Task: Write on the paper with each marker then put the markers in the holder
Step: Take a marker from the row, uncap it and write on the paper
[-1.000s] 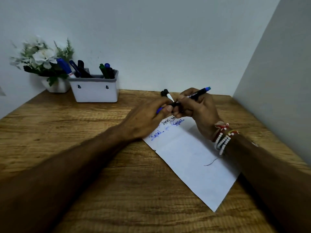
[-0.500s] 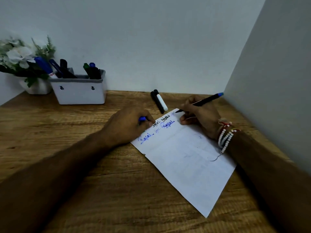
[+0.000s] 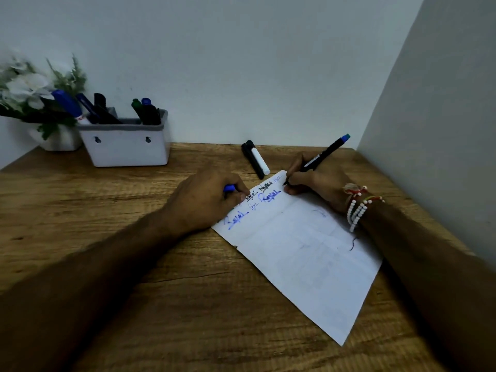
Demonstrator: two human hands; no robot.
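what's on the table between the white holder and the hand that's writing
In the head view, two markers lie side by side between the holder and the right hand: a black marker and a white-bodied marker, just beyond the paper's far corner.

My paper (image 3: 308, 253) is white, scribbled blue and black along its top. The marker (image 3: 320, 156) right of centre is black, blue-ended; the cap (image 3: 229, 187) mid-frame blue. My desk (image 3: 107, 210) is brown wood grain; the holder (image 3: 126, 153), upper left, white, grey-rimmed.

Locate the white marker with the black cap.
Head view, centre back: the white marker with the black cap lies on the wooden table beside a black marker, just beyond the white paper's far corner.
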